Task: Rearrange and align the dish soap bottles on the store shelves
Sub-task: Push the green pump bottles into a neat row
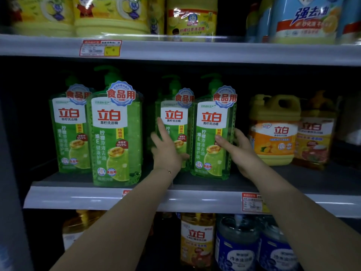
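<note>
Several green pump bottles of dish soap stand on the middle shelf. A pair stands at the left, with the front one nearest the shelf edge. Another pair stands in the middle. My left hand lies against the left side and front of the inner green bottle, fingers spread and pointing up. My right hand is wrapped around the lower right side of the front green bottle, thumb on its label. Both bottles stand upright on the shelf.
A yellow jug with an orange label stands right of my right hand, with an orange bottle beyond it. Yellow and blue bottles fill the upper shelf. Amber and blue bottles stand on the lower shelf. A gap separates the two green pairs.
</note>
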Tool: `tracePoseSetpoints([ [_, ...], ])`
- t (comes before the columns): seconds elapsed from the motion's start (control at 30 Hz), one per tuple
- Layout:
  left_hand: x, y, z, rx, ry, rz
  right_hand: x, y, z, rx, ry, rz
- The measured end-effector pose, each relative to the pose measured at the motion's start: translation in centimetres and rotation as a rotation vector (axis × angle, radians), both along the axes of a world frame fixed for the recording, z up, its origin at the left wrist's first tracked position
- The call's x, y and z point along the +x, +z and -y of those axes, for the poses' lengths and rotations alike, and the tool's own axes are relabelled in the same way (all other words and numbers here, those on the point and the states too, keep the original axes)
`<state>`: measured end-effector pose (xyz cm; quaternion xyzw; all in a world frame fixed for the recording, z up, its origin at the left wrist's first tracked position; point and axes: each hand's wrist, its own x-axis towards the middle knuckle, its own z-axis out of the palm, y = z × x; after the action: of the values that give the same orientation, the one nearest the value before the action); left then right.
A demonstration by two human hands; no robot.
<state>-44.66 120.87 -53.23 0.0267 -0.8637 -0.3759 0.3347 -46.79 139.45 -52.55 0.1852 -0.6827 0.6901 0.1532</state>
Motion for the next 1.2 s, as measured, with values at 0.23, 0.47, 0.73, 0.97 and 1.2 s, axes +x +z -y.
tracePoseSetpoints([
  [0.23,-0.2,0.4,-0.9,-0.003,0.019,0.046,1.3,0.1,-0.9,-0.04,0.112,0.023],
  [0.47,1.4,-1.0,1.5,-0.002,-0.105,-0.108,1.9,0.0,0.8,-0.016,0.265,0.057],
  [0.73,5.2,-1.8,2.6,-0.255,-0.204,-0.455,1.2,-0.8,6.4,-0.17,0.25,0.073],
  [0.97,4.3,-2.6,5.6,-0.804,0.164,-0.439,0.8,-1.0,9.8,-0.142,0.273,0.108],
  [1.2,4.4,-2.7,6.7,-0.932,0.301,-0.443,1.5,-1.1,10.9,-0.062,0.209,0.078],
])
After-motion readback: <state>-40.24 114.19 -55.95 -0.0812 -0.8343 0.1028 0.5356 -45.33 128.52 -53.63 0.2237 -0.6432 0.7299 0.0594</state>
